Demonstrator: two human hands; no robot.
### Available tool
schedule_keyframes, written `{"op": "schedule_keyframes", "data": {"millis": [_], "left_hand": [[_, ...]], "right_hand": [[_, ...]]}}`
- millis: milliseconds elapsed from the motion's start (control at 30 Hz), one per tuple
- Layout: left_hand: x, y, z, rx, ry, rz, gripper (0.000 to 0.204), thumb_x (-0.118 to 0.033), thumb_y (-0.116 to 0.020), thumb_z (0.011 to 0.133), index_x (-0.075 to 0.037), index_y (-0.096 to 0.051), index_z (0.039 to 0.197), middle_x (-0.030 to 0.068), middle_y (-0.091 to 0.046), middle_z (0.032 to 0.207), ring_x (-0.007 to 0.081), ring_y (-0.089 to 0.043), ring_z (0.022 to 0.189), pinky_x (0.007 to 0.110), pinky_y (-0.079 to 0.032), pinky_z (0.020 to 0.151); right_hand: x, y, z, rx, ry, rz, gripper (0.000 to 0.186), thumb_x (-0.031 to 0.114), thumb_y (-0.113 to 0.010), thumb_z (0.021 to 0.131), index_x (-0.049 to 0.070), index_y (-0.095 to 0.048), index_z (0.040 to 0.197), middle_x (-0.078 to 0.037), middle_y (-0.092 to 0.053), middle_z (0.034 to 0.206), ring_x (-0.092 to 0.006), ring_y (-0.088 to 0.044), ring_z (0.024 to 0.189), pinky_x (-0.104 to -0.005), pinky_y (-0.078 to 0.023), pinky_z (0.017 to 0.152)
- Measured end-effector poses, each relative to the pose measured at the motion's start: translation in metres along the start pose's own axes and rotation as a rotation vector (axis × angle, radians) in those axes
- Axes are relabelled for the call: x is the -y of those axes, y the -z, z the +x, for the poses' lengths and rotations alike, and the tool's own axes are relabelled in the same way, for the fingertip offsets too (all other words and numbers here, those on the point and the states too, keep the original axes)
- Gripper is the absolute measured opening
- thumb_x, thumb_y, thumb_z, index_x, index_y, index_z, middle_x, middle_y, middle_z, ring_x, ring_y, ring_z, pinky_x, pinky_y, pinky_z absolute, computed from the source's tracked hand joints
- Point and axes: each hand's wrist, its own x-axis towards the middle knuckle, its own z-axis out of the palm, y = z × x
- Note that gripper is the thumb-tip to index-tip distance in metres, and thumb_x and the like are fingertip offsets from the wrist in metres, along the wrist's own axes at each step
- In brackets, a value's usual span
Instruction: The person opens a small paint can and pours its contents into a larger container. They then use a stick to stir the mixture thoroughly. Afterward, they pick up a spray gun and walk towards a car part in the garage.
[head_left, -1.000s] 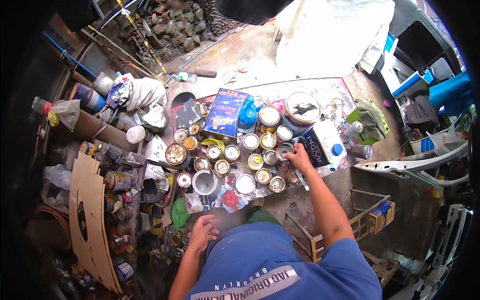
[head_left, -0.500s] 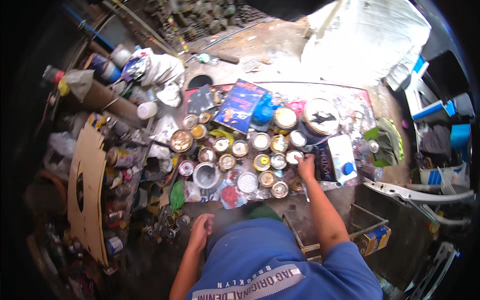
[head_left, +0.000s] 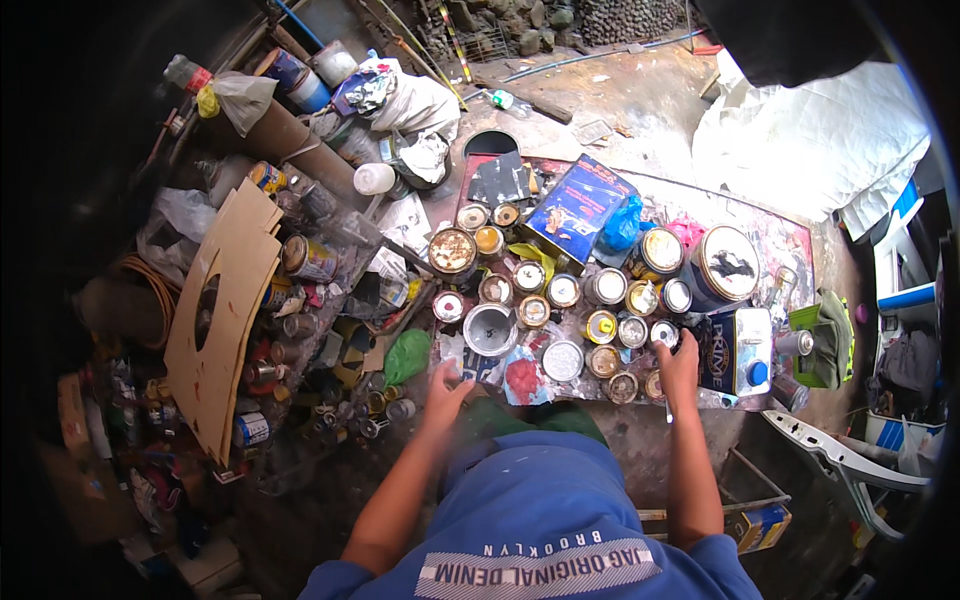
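Note:
My right hand (head_left: 682, 368) has its thumb and fingers closed at the rim of a small paint can (head_left: 663, 332), near the right end of the grouped cans. A thin pale strip hangs below this hand; its kind is too small to tell. My left hand (head_left: 447, 388), fingers apart and holding nothing, is at the table's near edge, just below an open tub with a grey inside (head_left: 491, 330). Between the hands are a white round lid or can (head_left: 563, 361), a can with a yellow spot on top (head_left: 601, 327) and several other small cans.
A blue rectangular tin (head_left: 580, 208) and a large paint can (head_left: 724, 264) stand at the back of the table (head_left: 790, 225). Right of my right hand is a blue-and-white tin (head_left: 738, 350). Cut-out board (head_left: 215, 325) leans among clutter at left. A green bag (head_left: 408, 355) lies beside the table.
The view has shifted, so the table sits further right in it. My left hand has risen from beside my lap to the table's near edge. My right hand stays at the same small can.

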Motion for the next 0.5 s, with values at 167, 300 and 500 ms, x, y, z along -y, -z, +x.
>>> {"op": "schedule_keyframes", "data": {"millis": [167,300,500], "left_hand": [[-0.027,-0.006,0.053,0.073,-0.207,0.404,0.124,-0.046,-0.091,0.066,-0.010,-0.018,0.160,0.0166,-0.037,0.151,0.0352,-0.047,0.134,0.047,-0.042,0.110],[-0.024,-0.011,0.080,0.217,-0.310,0.352,0.132,-0.049,-0.092,0.062,-0.011,-0.012,0.160,0.0176,-0.029,0.160,0.0377,-0.038,0.145,0.048,-0.042,0.111],[-0.023,-0.028,0.096,0.216,-0.360,0.101,0.123,-0.039,-0.096,0.059,-0.008,-0.025,0.154,0.0164,-0.048,0.149,0.0345,-0.049,0.137,0.043,-0.043,0.110]], "right_hand": [[0.097,-0.038,-0.041,0.337,0.041,0.245,0.061,0.027,-0.076,0.090,-0.003,-0.052,0.138,-0.022,-0.065,0.121,-0.0314,-0.066,0.102,-0.0405,-0.052,0.089],[0.170,-0.096,-0.057,0.412,0.229,0.214,0.057,0.029,-0.076,0.089,-0.002,-0.056,0.133,-0.021,-0.064,0.117,-0.0332,-0.066,0.095,-0.0433,-0.053,0.082],[0.201,-0.154,-0.049,0.320,0.174,0.076,0.040,0.029,-0.073,0.090,-0.004,-0.064,0.111,-0.023,-0.069,0.085,-0.0404,-0.067,0.078,-0.0475,-0.052,0.073]]}}
